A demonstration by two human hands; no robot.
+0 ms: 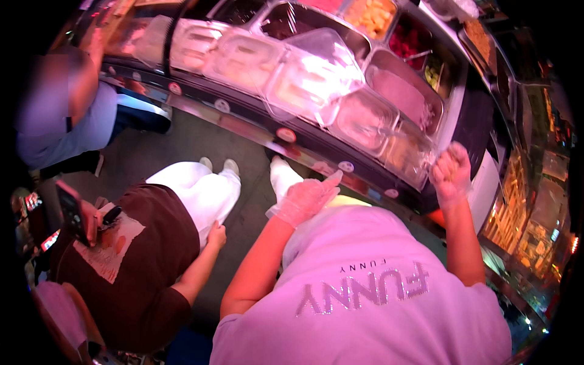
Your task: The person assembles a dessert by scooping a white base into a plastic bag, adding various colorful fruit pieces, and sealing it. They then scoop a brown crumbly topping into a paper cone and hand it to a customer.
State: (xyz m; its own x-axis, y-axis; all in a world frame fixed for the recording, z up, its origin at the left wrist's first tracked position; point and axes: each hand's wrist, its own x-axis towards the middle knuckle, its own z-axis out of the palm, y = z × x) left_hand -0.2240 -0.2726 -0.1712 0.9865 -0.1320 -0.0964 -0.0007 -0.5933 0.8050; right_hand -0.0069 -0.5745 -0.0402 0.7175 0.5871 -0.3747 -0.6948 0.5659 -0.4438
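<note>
My left hand (306,198) wears a thin clear glove. It hovers in front of my light purple shirt, fingers stretched toward the dark front edge of the food counter (316,149), and holds nothing. My right hand (451,171), also gloved, is raised and clenched in a fist at the counter's right end. It sits right beside the crinkled clear film (411,156) over the nearest tub. Whether it grips that film is not clear. Several rectangular tubs under clear lids (310,76) fill the counter top.
A person in a brown top and white trousers (149,255) stands close on my left, holding a dark phone (72,213). Another person in a pale blue shirt (67,121) leans at the counter's far left. Open tubs of colourful food (371,15) lie at the back.
</note>
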